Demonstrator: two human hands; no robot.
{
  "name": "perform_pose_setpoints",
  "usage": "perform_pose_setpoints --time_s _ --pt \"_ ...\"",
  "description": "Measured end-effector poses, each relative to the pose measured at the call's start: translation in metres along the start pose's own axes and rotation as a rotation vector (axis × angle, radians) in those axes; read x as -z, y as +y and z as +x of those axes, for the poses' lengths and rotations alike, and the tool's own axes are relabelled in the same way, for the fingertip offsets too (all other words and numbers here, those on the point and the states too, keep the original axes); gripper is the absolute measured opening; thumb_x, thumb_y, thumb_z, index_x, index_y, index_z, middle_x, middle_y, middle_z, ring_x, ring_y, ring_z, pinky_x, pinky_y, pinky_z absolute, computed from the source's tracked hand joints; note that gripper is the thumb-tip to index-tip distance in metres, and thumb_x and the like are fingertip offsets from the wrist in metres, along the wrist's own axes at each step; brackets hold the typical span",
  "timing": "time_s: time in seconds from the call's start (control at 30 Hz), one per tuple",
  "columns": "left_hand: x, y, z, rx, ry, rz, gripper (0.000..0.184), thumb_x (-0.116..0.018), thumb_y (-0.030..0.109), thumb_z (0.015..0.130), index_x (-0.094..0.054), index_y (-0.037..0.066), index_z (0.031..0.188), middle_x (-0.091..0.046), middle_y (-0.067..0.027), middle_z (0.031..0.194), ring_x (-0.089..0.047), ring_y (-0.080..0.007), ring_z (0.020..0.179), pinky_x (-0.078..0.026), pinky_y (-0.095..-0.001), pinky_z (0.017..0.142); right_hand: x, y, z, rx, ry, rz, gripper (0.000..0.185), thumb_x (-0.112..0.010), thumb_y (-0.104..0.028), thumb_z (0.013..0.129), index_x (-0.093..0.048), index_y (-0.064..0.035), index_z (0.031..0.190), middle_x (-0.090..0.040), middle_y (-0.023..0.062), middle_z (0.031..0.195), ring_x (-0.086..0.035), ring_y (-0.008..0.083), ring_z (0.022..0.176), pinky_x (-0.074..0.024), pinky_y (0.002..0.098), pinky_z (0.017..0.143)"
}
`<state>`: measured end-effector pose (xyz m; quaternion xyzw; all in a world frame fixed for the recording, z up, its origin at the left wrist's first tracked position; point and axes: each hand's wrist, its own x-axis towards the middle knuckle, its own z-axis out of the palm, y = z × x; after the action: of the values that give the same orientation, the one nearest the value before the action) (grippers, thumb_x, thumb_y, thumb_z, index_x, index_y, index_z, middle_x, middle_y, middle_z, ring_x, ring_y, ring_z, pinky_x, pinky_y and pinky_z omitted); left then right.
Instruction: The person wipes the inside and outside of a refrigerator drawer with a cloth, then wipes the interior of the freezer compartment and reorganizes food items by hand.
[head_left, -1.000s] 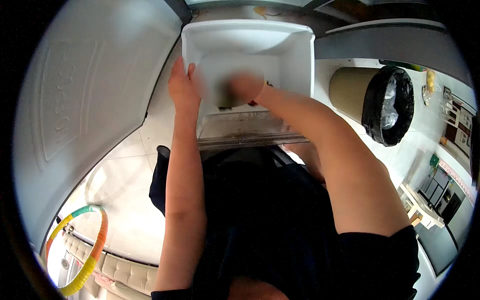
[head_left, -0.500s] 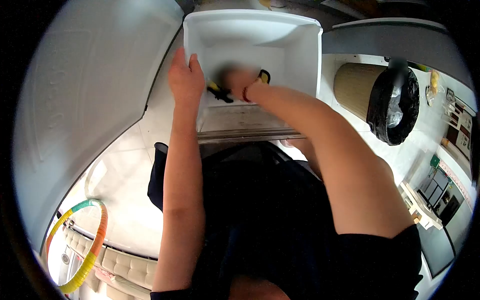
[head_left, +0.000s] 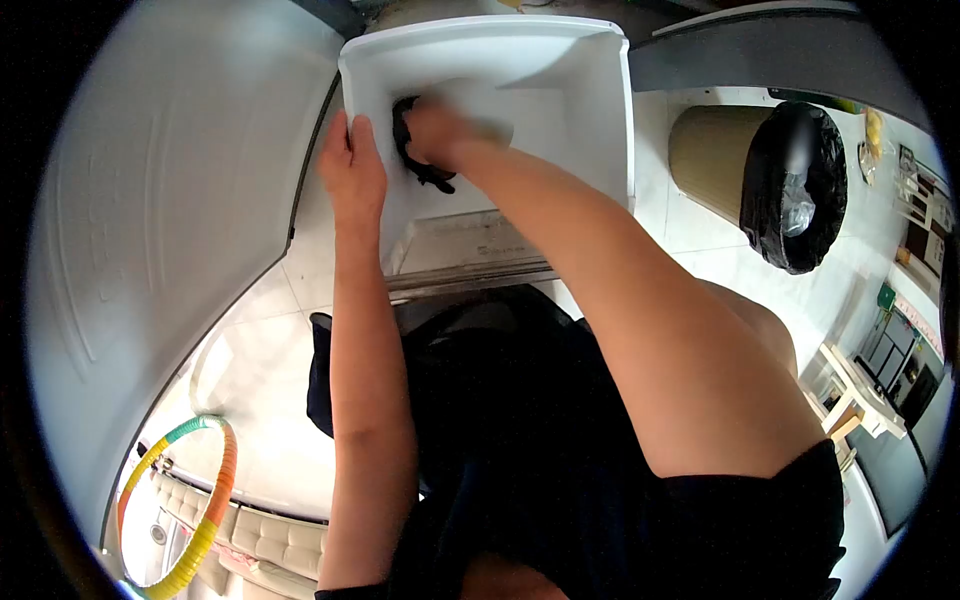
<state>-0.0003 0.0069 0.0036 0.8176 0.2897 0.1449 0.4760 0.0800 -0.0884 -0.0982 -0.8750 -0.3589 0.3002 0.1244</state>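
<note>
At the upper centre of the frame, the white drawer holds a black item near its left side. The left hand is clamped on the drawer's left wall; the right hand, blurred, is at the black item, its grip impossible to tell. Faint lettering on the front panel is unreadable.

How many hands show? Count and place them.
2. The left hand is at the left rim of the white bin; the right hand, blurred, is inside it at a dark object. No others show.
</note>
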Motion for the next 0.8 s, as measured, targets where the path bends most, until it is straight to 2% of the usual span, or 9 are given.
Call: perform_pose_setpoints --time_s 0.1,0.17,0.27,0.3,0.43,0.5,0.57,0.73,0.8 --pt "-0.002 -0.003 -0.003 0.048 -0.01 -0.076 0.025 -0.051 0.019 0.095 -0.059 -0.003 0.103 -0.056 -0.006 0.076 -0.047 -0.0129 0.069 -0.041 -0.0288 0.065 -0.012 0.017 0.006 0.004 -0.203 0.124 0.031 -0.06 -0.017 0.083 -0.061 0.0001 0.108 -0.064 0.0188 0.099 -0.063 0.0323 0.094 -0.0507 0.0437 0.077" --pt "0.003 -0.006 0.002 0.085 -0.053 -0.073 0.031 -0.053 0.021 0.094 -0.061 -0.004 0.111 -0.063 -0.0067 0.088 -0.053 -0.013 0.078 -0.044 -0.0274 0.073 -0.008 0.009 -0.011 0.115 -0.402 -0.139 0.04 -0.059 -0.018 0.082 -0.058 -0.0067 0.12 -0.062 0.0161 0.112 -0.058 0.031 0.105 -0.0475 0.0438 0.086" --pt "0.006 0.009 0.0 0.157 -0.053 -0.05 0.022 -0.049 0.018 0.094 -0.059 -0.003 0.094 -0.05 -0.0036 0.071 -0.042 -0.0108 0.067 -0.038 -0.0279 0.061 -0.009 0.007 -0.05 0.349 -0.526 -0.417 0.058 -0.058 -0.022 0.081 -0.05 -0.0206 0.138 -0.053 0.013 0.135 -0.049 0.0293 0.124 -0.0387 0.044 0.103" --pt "0.006 0.009 0.001 0.124 -0.03 -0.045 0.023 -0.049 0.018 0.095 -0.059 -0.003 0.095 -0.05 -0.0038 0.072 -0.042 -0.0107 0.068 -0.038 -0.0278 0.063 -0.005 0.004 -0.049 0.275 -0.615 -0.265 0.06 -0.056 -0.023 0.082 -0.046 -0.021 0.141 -0.051 0.0135 0.138 -0.047 0.0297 0.126 -0.0368 0.0434 0.105" --pt "-0.001 -0.005 0.002 0.037 0.065 -0.089 0.026 -0.047 0.018 0.095 -0.059 -0.004 0.097 -0.053 -0.0039 0.075 -0.045 -0.0111 0.072 -0.04 -0.0273 0.067 0.053 -0.003 -0.036 -0.193 -0.284 0.459 0.06 -0.056 -0.029 0.085 -0.045 -0.0074 0.139 -0.055 0.02 0.129 -0.05 0.0334 0.12 -0.0378 0.0424 0.102" --pt "-0.001 -0.008 -0.002 0.032 0.051 -0.106 0.027 -0.046 0.019 0.096 -0.059 -0.005 0.1 -0.055 -0.0043 0.079 -0.047 -0.0119 0.076 -0.041 -0.0273 0.07 0.055 -0.024 -0.048 0.035 0.189 1.375 0.049 -0.056 -0.028 0.083 -0.057 -0.0001 0.124 -0.06 0.0242 0.118 -0.055 0.0372 0.111 -0.0406 0.0443 0.099" --pt "0.004 -0.005 0.001 0.028 -0.017 -0.089 0.03 -0.046 0.019 0.096 -0.059 -0.006 0.105 -0.06 -0.0055 0.084 -0.051 -0.0131 0.079 -0.043 -0.0275 0.074 0.039 -0.041 -0.039 0.083 0.532 1.007 0.052 -0.055 -0.023 0.084 -0.05 0.0012 0.13 -0.054 0.0275 0.125 -0.048 0.0377 0.12 -0.036 0.0419 0.103" --pt "0.001 0.0 0.0 0.178 0.011 -0.128 0.041 -0.049 0.023 0.096 -0.056 -0.009 0.121 -0.064 -0.013 0.11 -0.056 -0.0205 0.099 -0.041 -0.0307 0.091 -0.031 -0.025 -0.012 -0.278 0.157 0.745 0.056 -0.05 -0.018 0.086 -0.043 -0.0019 0.138 -0.048 0.0285 0.131 -0.043 0.0391 0.125 -0.0325 0.0399 0.108" --pt "0.006 0.004 -0.001 0.139 -0.043 -0.11 0.034 -0.045 0.019 0.097 -0.058 -0.007 0.115 -0.062 -0.0082 0.099 -0.052 -0.0158 0.09 -0.042 -0.0283 0.084 -0.035 -0.028 -0.017 -0.336 0.007 0.738 0.055 -0.048 -0.017 0.085 -0.044 -0.0042 0.139 -0.049 0.0276 0.132 -0.045 0.0388 0.124 -0.0338 0.0389 0.108"
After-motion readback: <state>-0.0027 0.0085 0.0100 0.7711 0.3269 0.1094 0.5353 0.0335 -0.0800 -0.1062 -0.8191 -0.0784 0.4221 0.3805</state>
